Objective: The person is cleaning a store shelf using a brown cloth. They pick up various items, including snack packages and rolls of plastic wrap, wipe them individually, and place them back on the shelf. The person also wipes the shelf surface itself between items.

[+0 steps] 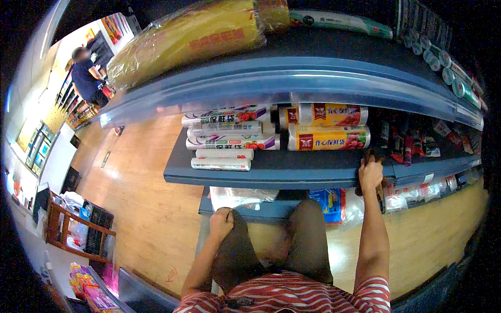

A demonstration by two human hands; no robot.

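Observation:
My right hand [370, 172] is closed on a dark brown cloth [379, 187] at the front edge of the middle shelf [313, 166]. Just left of it lie stacked rolls of bags in yellow and white wrapping [328, 137]. My left hand [222, 222] rests on my left knee with its fingers curled and nothing visible in it. Above it, on the shelf's left end, are stacked white boxes of food bags [231, 141] and thin white rolls [221, 164].
The upper shelf edge [274, 74] juts out over the middle shelf, bearing large yellow wrapped rolls [195, 43]. Small red packets [409, 146] lie to the right. A lower shelf [289, 209] holds a blue packet [330, 203]. A person [85, 78] stands far left, beyond a wooden chair [58, 231].

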